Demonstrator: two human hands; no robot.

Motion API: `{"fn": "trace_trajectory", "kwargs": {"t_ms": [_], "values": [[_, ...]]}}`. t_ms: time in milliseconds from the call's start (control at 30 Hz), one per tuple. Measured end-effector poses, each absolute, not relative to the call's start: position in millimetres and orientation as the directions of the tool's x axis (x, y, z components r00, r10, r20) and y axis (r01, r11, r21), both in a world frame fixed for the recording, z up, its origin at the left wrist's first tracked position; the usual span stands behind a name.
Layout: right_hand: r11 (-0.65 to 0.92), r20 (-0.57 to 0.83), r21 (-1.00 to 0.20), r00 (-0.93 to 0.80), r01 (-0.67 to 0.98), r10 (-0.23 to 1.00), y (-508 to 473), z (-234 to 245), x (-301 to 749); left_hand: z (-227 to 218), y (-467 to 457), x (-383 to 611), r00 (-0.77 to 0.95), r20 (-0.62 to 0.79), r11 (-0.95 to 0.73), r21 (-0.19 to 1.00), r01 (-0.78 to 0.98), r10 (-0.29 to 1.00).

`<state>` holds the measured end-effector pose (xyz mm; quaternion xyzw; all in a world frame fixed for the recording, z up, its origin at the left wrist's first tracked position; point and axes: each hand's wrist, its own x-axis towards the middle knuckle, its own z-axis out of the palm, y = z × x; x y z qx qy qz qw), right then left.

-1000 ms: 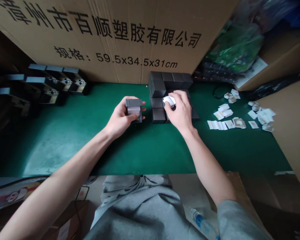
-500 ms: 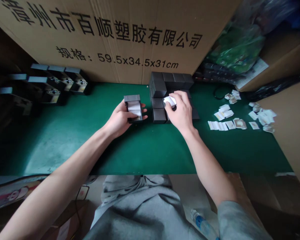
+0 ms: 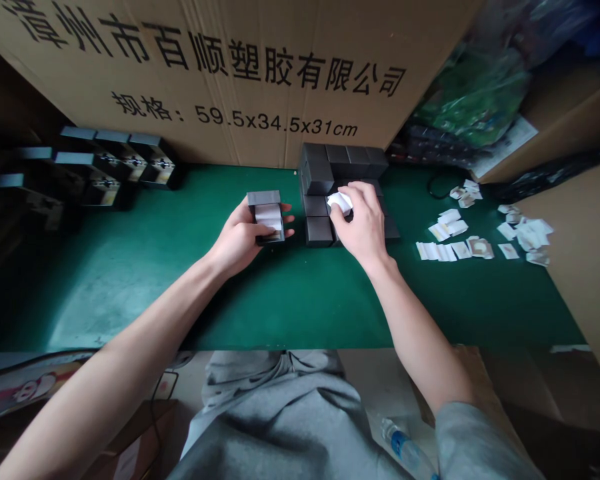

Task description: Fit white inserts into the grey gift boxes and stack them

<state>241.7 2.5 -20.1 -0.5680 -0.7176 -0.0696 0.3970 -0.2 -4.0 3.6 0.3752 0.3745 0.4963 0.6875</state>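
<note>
- Head view: cradling a small dark-grey rectangular box (image 3: 263,197) with a tipped-up lid in the left hand (image 3: 241,233), pressing the thumb onto its inside and showing spread fingertips past its right side.
- Revealing a folded white paper-like insert (image 3: 269,217) inside that box.
- Pinching a bundle of folded white paper (image 3: 341,203) between thumb and fingers of the right hand (image 3: 363,223).
- Holding that bundle over a stacked block of closed dark-grey boxes (image 3: 319,230); not being able to tell whether touching.
- Working above a glossy green counter (image 3: 280,307), holding the open box just left of the stack.
- Having loose white paper packets (image 3: 446,252) lying in scattered groups to the right.
- Having open dark boxes with shiny contents (image 3: 145,140) standing at far left.
- Facing a large brown cardboard carton (image 3: 230,147) bearing black lettering.
</note>
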Motion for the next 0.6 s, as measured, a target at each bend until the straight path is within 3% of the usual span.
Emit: {"fn": "trace_trajectory", "kwargs": {"t_ms": [333, 600], "values": [[0.339, 0.650, -0.335, -0.045, 0.879, 0.759, 1.5, -16.8, 241.0, 4.9, -5.0, -0.5, 0.258, -0.168, 0.269, 0.863, -0.427, 0.951], [0.315, 0.601, -0.388, -0.021, 0.866, 0.799, 1.9, -17.6, 241.8, -0.3, -4.3, -2.0, 0.281, -0.103, 0.207, 0.904, -0.373, 0.954]]}}
